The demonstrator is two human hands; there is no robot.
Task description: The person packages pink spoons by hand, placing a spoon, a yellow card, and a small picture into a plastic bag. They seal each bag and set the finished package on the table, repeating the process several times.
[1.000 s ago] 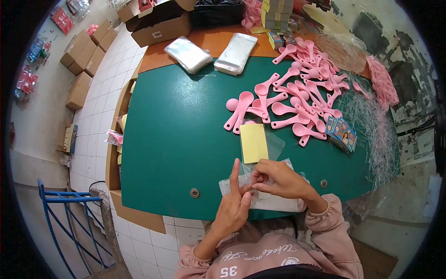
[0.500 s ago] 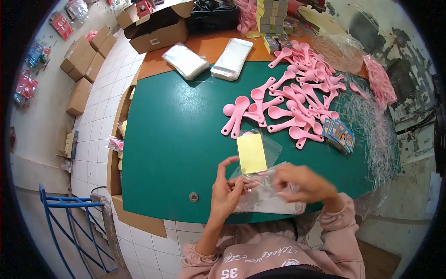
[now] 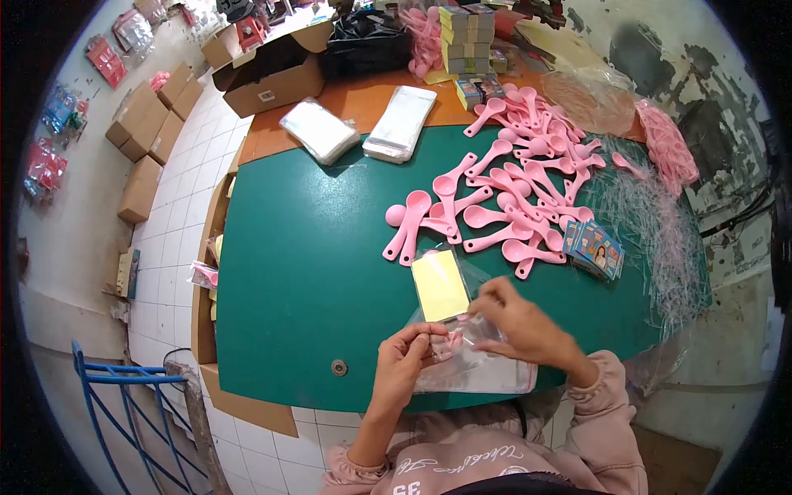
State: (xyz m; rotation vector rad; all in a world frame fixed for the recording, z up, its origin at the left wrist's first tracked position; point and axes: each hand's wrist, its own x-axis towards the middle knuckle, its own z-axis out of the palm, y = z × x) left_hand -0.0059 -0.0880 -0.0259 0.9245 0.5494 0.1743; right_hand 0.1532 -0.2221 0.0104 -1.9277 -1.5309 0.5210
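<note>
Head view: left hand [image 3: 406,356] and right hand [image 3: 513,323] both pinch a clear bag [image 3: 462,346], spreading it above the tabletop [image 3: 313,247]; pink spoons [image 3: 511,190] within reach.

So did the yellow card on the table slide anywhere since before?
No. The yellow card sits just below the same pink spoons as before; it only shifts in the picture together with the green table, because the head camera moved.

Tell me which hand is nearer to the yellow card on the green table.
Right. The right hand sits just beside the yellow card's lower right corner; the left hand is below it, farther off, pinching the clear bag.
</note>
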